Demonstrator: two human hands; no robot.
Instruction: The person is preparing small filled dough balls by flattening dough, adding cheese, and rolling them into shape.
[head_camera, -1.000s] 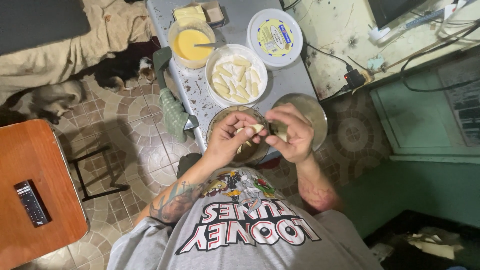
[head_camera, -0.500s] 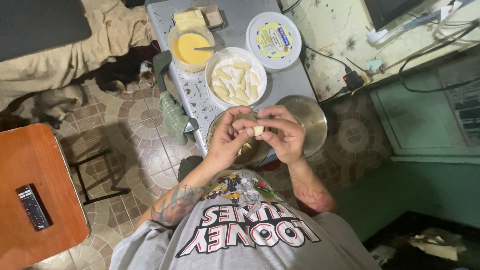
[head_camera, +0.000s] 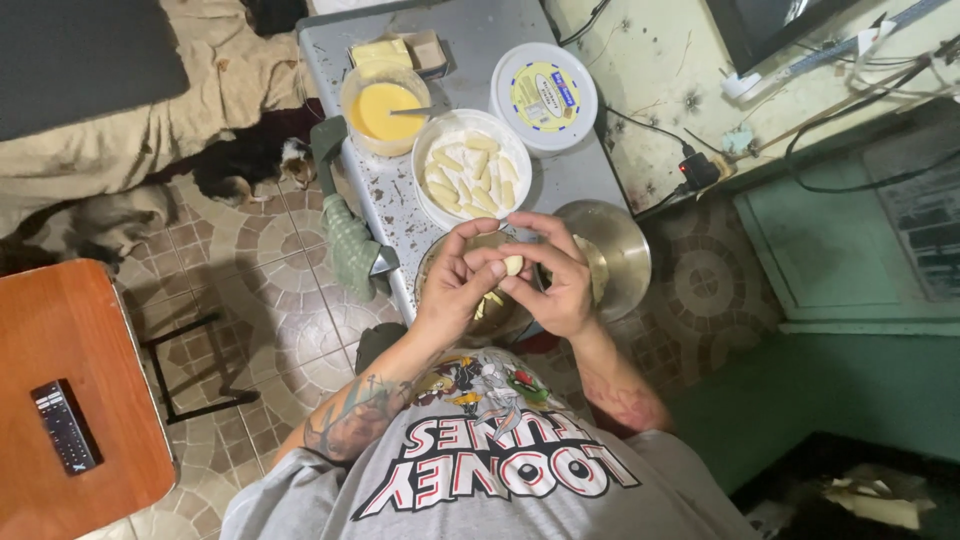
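A narrow grey metal table (head_camera: 585, 165), spotted with stains, is seen from above. On it are set a block of butter on paper (head_camera: 380, 51), a bowl of yellow liquid (head_camera: 385, 107), a white bowl of pale dough pieces (head_camera: 472, 168), a round lidded tub (head_camera: 543, 97), a glass bowl (head_camera: 440, 262) and a steel bowl (head_camera: 615, 250). A green cloth (head_camera: 350, 235) is draped over its edge.

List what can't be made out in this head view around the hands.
- Bowl under the hands: contents mostly hidden by left hand and right hand.
- Pale dough piece: fingertips cover most of it, so its shape is unclear.
- Metal bowl: inside partly hidden by the right hand.
- Cat: dark and partly in shadow by the table.
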